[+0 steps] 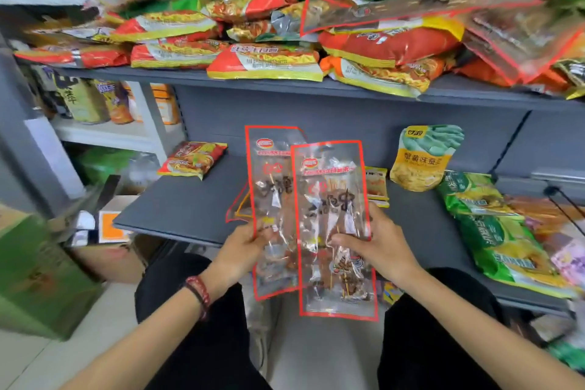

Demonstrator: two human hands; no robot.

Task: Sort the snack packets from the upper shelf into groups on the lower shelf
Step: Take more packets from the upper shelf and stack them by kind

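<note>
My left hand [242, 252] grips a clear, red-edged skewer packet [269, 193] by its left edge. My right hand [376, 242] holds a second, matching clear packet [334, 212] that overlaps the first on its right side. Both packets stand upright in front of the grey lower shelf [190, 199]. A third clear packet [239, 207] lies on that shelf behind them, mostly hidden. The upper shelf [196, 76] carries a heap of red-and-yellow, green and clear packets, among them a red packet [266, 63] at its front edge.
On the lower shelf lie a red noodle packet [193, 158] at the left, a small yellow packet [376, 184], a yellow-green pouch [424, 158] leaning on the back wall, and green packets [493, 231] at the right. Cardboard boxes [41, 272] stand on the floor at the left.
</note>
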